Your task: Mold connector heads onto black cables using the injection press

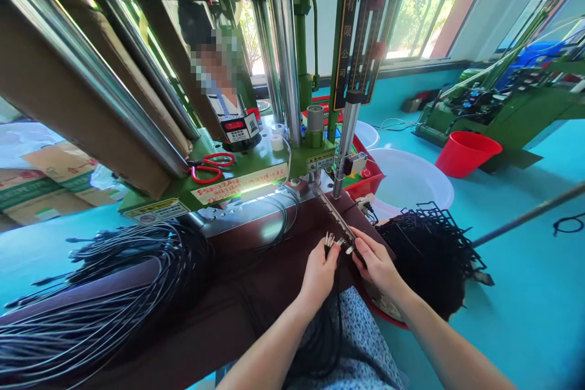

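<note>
My left hand pinches a few black cables whose metal-pinned ends stick up. My right hand grips the near end of a long slotted metal mould bar, close to those pins. The bar runs back towards the base of a green injection moulding press. A dark padded bench lies beneath my forearms, with a large bundle of black cables on it to my left. A tangled heap of black cables sits to my right, partly hiding a red basin.
Chrome press columns rise ahead, and red scissors lie on the press base. A white basin, red bucket and second green machine stand on the teal floor. A co-worker stands behind the press.
</note>
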Demonstrator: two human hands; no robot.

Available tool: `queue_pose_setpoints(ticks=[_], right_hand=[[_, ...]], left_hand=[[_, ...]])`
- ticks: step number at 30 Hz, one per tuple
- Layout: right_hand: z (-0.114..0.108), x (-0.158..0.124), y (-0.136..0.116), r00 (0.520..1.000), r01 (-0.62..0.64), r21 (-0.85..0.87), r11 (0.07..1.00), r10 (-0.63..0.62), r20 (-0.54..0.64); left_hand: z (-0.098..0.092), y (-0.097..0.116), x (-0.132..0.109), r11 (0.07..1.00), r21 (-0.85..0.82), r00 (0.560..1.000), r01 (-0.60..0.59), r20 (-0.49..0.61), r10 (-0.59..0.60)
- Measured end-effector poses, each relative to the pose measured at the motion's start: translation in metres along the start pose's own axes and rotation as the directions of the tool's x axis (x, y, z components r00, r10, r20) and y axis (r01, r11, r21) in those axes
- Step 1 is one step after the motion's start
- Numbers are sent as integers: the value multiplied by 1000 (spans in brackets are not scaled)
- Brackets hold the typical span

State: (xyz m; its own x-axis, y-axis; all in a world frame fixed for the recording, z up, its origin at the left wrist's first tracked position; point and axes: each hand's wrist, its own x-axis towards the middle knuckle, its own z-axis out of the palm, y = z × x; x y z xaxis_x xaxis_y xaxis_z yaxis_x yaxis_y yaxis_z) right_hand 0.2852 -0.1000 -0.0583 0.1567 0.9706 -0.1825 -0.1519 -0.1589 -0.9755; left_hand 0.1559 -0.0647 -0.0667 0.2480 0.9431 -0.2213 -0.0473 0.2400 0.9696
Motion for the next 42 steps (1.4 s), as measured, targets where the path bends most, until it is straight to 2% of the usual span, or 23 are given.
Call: queue_pose_setpoints(ticks=[3,7,10,13,15,18,22,24,26,28,30,38,42], right_hand=[[1,1,-3,1000,-14,-23,1000,15,16],[-1,2,0,999,8,-77,997,-4,53],[-3,4,5,996,63,-187,980,-49,78],[-5,5,10,986,143,-300,943,-111,123],[-5,6,12,987,133,-286,949,-100,126],[-5,5,9,995,54,-138,989,-42,88],[-5,3,3,999,-29,-31,999,30,43],[-4,2,0,998,-53,-19,998,54,44],[-3,2,-1,995,-77,-27,997,79,63],[-3,2,0,994,-71,-44,997,74,82],[-5,4,4,994,-40,-53,998,45,95],[-13,10,19,990,-12,-90,996,24,137],[-13,8,16,984,54,-216,975,-15,179]], left_hand=[[1,-1,-2,956,227,982,-185,15,186],[0,0,-5,934,298,978,-197,-5,208],[1,-2,-6,925,333,977,-182,-48,209],[3,-4,-5,929,322,976,-184,-55,213],[2,-4,-4,939,280,976,-199,-30,216],[-4,1,-2,980,130,984,-150,-72,161],[-21,17,4,975,-209,977,-74,-211,29],[-25,24,5,929,-370,986,-5,-159,-58],[-23,27,5,891,-442,992,100,-28,-125],[-17,26,4,892,-408,981,191,89,-170],[-11,24,3,913,-336,971,230,140,-193],[-7,17,6,937,-253,969,241,108,-220],[-7,15,8,939,-241,970,243,71,-233]])
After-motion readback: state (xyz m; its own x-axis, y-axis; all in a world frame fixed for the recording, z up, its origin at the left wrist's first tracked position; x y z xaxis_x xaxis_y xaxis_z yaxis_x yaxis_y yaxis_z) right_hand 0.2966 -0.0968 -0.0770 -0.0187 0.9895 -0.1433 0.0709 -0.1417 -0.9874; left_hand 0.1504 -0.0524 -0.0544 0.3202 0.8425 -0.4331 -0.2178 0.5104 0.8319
